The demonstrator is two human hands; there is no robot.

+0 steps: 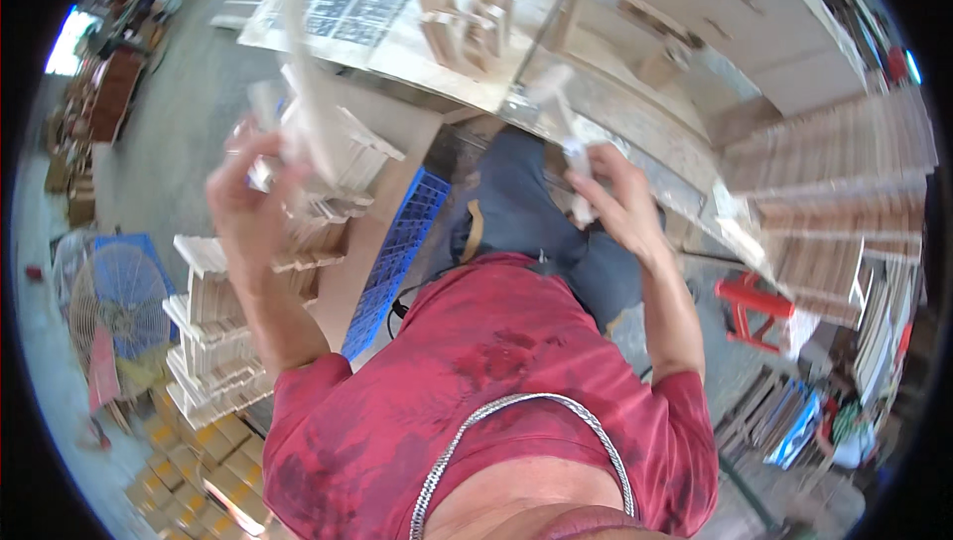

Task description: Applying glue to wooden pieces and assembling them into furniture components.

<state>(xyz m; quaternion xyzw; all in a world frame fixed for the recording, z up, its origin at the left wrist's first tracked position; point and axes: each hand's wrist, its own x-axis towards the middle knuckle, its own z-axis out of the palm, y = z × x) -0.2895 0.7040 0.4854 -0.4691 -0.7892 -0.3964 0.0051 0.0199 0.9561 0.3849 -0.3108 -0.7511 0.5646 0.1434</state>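
Note:
My left hand [248, 183], smeared by motion, is raised over the stacked wood on the left. Its fingers are closed on a long pale wooden strip [310, 108], also blurred. My right hand [617, 195] grips a narrow pale wooden piece [568, 128] with a wider far end, held near the front edge of the worktable [467, 91]. A cluster of short pale wooden pieces [465, 19] stands upright on that table, beyond both hands. Below and beside my left hand, pale wooden pieces [213, 332] are piled in layers.
A blue plastic crate [402, 257] stands left of my legs, beside a brown board [392, 148]. Striped wooden boards [834, 148] are stacked at right, near a red stool [754, 310]. A standing fan [121, 302] and cartons [189, 461] are at far left.

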